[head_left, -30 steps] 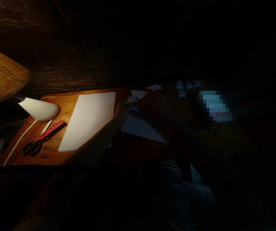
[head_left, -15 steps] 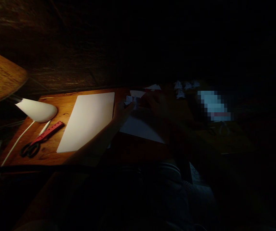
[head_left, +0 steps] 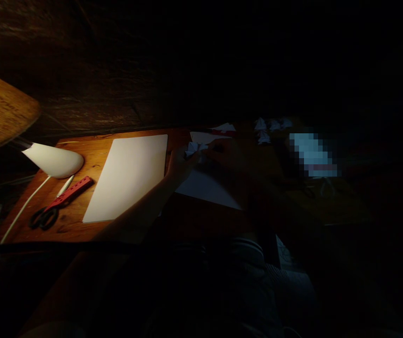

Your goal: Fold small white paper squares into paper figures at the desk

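In dim light near the middle of the wooden table, a small folded white paper piece [head_left: 192, 149] is held between both hands. My left hand [head_left: 179, 163] is closed on its left side. The fingers of my right hand [head_left: 222, 152] pinch its right end. Under the hands lies a sheet of white paper [head_left: 210, 190], partly in shadow. Just behind them is another white paper piece [head_left: 201, 136] beside a red object [head_left: 224, 133] that is too dark to name. To the left, a large stack or sheet of white paper [head_left: 127, 176] lies flat under the lamplight.
A white lamp base [head_left: 53, 160] stands at the left, its wooden shade [head_left: 4, 112] above. Red-covered scissors with black handles [head_left: 65, 197] and a white pen [head_left: 65, 186] lie in front. Several folded paper pieces [head_left: 263, 136] sit at back right, near a pixelated bright screen [head_left: 312, 152].
My right hand has drawn back slightly toward me, and its fingers now pinch the folded paper's right end. More of the red object and paper behind shows. The paper has shifted slightly.
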The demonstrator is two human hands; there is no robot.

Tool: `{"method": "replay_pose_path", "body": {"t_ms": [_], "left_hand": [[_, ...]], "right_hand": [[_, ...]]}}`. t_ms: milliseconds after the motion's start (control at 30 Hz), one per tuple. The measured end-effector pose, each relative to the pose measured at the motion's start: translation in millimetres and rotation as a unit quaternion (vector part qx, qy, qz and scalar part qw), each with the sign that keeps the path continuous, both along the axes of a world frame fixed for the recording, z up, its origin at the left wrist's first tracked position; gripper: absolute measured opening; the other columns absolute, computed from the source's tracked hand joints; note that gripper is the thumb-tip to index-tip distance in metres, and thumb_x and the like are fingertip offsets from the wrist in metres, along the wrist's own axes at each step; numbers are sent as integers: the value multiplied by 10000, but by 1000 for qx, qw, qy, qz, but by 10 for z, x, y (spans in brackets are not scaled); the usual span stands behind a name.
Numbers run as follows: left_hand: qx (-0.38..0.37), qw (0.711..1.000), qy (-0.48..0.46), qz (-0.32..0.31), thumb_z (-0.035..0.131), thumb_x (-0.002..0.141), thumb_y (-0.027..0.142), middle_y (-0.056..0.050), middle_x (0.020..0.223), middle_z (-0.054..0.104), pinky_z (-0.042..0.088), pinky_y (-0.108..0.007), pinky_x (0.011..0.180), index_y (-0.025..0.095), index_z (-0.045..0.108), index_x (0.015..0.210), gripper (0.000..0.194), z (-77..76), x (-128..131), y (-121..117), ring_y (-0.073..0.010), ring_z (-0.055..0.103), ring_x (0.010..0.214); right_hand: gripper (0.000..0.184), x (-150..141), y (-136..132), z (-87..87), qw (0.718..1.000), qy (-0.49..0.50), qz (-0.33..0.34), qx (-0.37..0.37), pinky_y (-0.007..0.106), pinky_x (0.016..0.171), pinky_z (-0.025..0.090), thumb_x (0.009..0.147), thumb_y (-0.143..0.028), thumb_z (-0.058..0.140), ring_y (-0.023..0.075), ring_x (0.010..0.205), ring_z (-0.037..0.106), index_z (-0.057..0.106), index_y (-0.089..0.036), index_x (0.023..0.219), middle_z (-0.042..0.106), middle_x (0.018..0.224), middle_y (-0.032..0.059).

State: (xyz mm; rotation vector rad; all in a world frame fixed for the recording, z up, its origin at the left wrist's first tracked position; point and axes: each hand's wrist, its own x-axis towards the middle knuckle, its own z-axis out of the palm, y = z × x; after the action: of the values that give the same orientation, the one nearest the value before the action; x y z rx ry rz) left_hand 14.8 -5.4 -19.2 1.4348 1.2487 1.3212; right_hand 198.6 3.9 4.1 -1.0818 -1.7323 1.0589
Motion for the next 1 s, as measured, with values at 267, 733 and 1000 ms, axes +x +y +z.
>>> {"method": "replay_pose_path", "body": {"t_ms": [267, 733, 1000], "left_hand": [[-24, 998, -51, -30, 786, 803, 234, -15, 711, 714, 493, -212, 599, 158, 718, 789, 104, -36, 16, 8, -123, 621, 664], [-57, 996, -63, -29, 787, 762, 242, -46, 721, 728, 508, -218, 559, 133, 734, 799, 127, -60, -8, 44, -129, 644, 628], [-39, 998, -46, -36, 786, 771, 205, -35, 672, 692, 487, -213, 551, 144, 713, 743, 100, -47, -26, 55, -123, 620, 608]], "right_hand": [[462, 13, 38, -1, 1000, -15, 19, 20, 273, 601, 411, 855, -612, 733, 132, 638, 546, 610, -191, 707, 641, 676, 23], [532, 49, 47, -25, 998, -30, 58, -13, 265, 575, 354, 879, -663, 674, 106, 603, 474, 652, -171, 676, 594, 648, -1], [431, 101, 89, -21, 996, -35, 77, -4, 256, 598, 373, 830, -568, 762, 108, 627, 497, 674, -177, 670, 616, 648, -11]]}}
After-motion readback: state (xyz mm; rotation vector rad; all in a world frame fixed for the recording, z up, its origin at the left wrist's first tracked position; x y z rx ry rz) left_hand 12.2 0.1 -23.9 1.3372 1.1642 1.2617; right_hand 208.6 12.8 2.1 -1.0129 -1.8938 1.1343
